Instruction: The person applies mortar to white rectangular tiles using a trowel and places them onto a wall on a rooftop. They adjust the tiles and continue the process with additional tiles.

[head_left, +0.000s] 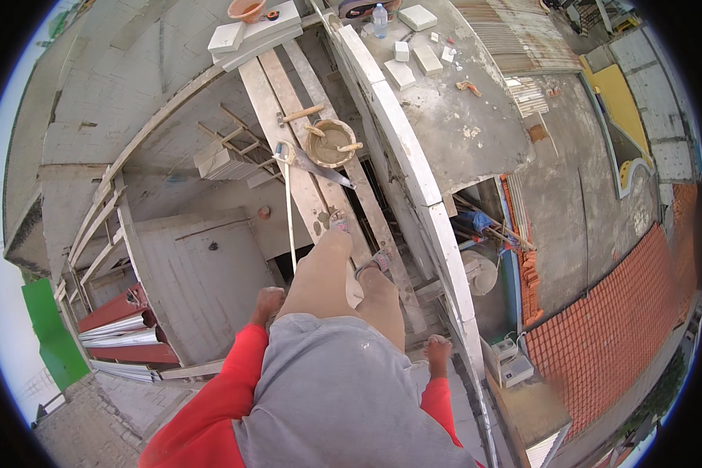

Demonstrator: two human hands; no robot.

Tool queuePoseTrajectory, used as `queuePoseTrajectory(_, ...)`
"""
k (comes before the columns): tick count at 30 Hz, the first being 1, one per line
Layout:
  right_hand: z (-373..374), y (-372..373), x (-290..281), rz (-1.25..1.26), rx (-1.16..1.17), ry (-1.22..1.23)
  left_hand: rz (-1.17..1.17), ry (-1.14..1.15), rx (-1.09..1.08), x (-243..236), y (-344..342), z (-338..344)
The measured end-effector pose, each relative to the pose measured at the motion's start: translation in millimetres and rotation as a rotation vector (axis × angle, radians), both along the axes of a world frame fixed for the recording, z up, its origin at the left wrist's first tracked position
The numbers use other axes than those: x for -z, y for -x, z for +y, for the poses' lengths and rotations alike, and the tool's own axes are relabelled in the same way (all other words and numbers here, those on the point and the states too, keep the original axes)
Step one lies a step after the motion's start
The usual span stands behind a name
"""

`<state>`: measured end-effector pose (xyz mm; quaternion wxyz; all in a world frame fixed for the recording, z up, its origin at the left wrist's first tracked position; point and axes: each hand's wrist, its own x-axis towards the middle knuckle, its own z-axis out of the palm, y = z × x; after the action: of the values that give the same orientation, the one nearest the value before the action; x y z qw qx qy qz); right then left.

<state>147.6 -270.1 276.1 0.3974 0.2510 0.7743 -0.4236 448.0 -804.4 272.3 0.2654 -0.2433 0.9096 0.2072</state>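
My left hand [269,303] hangs beside my left thigh, fingers curled, with nothing visible in it. On the other side, my right hand [438,349] is loosely closed near the wall of white blocks [404,139], apart from it. My feet stand on wooden planks [267,93] in front of me. Farther along them sits a mortar bucket [312,150] with wooden-handled tools on it. A hand saw [324,170] lies in front of the bucket, and a hammer [303,114] lies behind it. A thin pale pole [290,203] leans beside the saw.
Drops open beside the planks; a wooden ladder [246,144] is below on the left. White blocks [261,45] with an orange bowl [246,9] are stacked at the far end. Past the wall, a concrete roof [476,132] holds loose blocks and a bottle [379,21].
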Motion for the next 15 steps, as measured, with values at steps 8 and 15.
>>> queuePoseTrajectory(8,-69,55,-28,-0.029,-0.13,-0.08,-0.195,-0.084,-0.442,5,-4,-21)
queuePoseTrajectory(15,-165,89,-48,-0.079,-0.285,-0.056,0.043,-0.68,-1.674,-23,10,-63)
